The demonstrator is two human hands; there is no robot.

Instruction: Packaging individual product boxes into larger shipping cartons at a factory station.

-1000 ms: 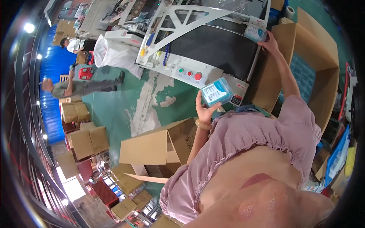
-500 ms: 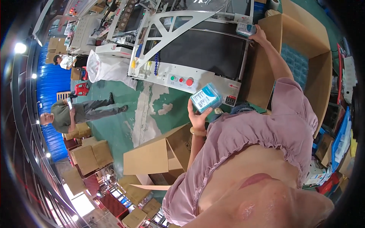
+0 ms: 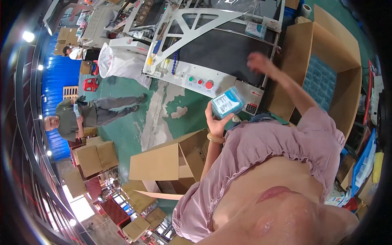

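Note:
My left hand [image 3: 216, 121], a pale bangle on its wrist, grips a clear plastic box with blue contents and a white-and-blue label [image 3: 227, 103]. It is held up just in front of the machine's control panel. Over the black conveyor belt [image 3: 220, 53] hovers my right hand [image 3: 261, 64], smeared by motion, its fingers not clear. A similar labelled box [image 3: 255, 30] lies at the belt's far right end, apart from my right hand.
A large open carton [image 3: 281, 87] holding many clear blue boxes [image 3: 320, 81] stands at the right. Another open carton [image 3: 155, 163] is at lower left. The white machine panel carries coloured buttons [image 3: 200, 82]. A person [image 3: 67, 120] stands at far left, holding something.
My right hand has let go of the box at the belt's far right end and drawn back toward me over the belt. My left hand still holds its box.

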